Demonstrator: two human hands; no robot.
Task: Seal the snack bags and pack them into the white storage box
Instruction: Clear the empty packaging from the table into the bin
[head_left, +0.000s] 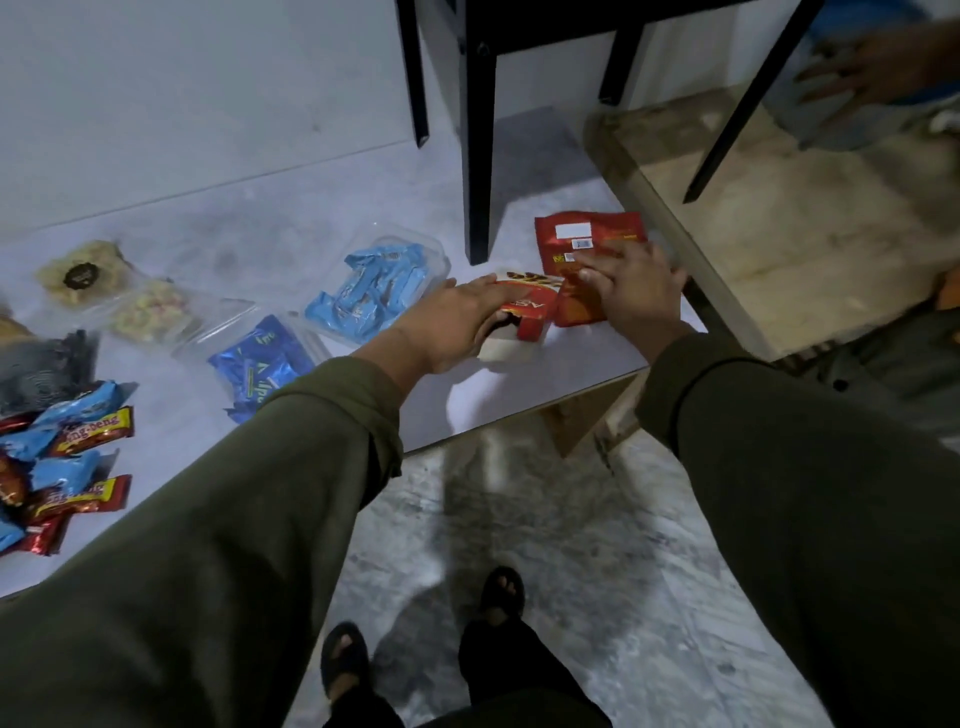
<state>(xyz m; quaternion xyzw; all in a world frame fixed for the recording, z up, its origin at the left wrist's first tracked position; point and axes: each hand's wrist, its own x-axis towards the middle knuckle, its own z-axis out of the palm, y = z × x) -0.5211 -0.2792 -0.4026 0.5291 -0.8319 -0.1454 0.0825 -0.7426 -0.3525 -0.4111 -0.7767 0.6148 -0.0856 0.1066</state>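
Both hands work at the bench (571, 364) edge: the left hand (457, 322) lies flat with straight fingers on a red-and-white snack bag (524, 317), likely pinning it, while the right hand (636, 293), fingers spread and uncurled, presses on the red pouch (582, 234) toward one o'clock, probably flattening it for sealing. Other snacks (374, 286) wait toward nine o'clock; no white storage box shows.

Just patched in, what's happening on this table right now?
A person in olive sleeves leans over the white table. The left hand lies on a red and white snack pack, and the right hand presses flat on a red snack bag. Other snacks lie to the left. No white storage box is in view.
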